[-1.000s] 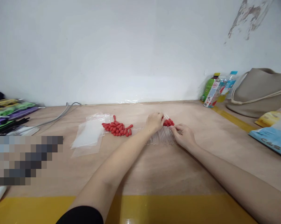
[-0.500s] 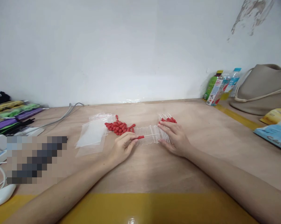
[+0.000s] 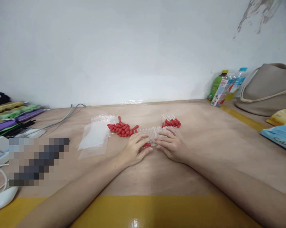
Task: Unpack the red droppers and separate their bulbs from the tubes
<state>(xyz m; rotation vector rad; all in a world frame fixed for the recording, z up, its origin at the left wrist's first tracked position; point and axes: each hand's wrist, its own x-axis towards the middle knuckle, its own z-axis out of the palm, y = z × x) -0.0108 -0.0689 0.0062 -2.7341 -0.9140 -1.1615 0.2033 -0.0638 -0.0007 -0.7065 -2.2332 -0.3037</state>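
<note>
A dropper with a red rubber bulb [image 3: 146,145] and a clear glass tube lies crosswise between my hands, near the front of a row of clear glass tubes [image 3: 147,131]. My left hand [image 3: 137,147] has its fingers stretched over the left part of the row, with the bulb showing between thumb and fingers. Over the right part, my right hand [image 3: 171,144] rests with fingers spread, its fingertips close to the dropper's glass end. Both palms partly hide the tubes. A heap of loose red bulbs [image 3: 121,128] lies beyond my left hand. Several assembled droppers [image 3: 171,122] lie behind my right hand.
Clear plastic bags [image 3: 93,136] lie left of the bulbs. Further left are a cable [image 3: 62,118], colourful packets [image 3: 21,112] and a blurred-out dark object [image 3: 40,161]. At right stand drink bottles [image 3: 220,88], a grey bag [image 3: 269,88] and a blue packet [image 3: 278,139].
The dropper has come down toward me, and my left hand has loosened from its pinch on the bulb. My right hand has shifted left and nearer, uncovering more of the assembled droppers.
</note>
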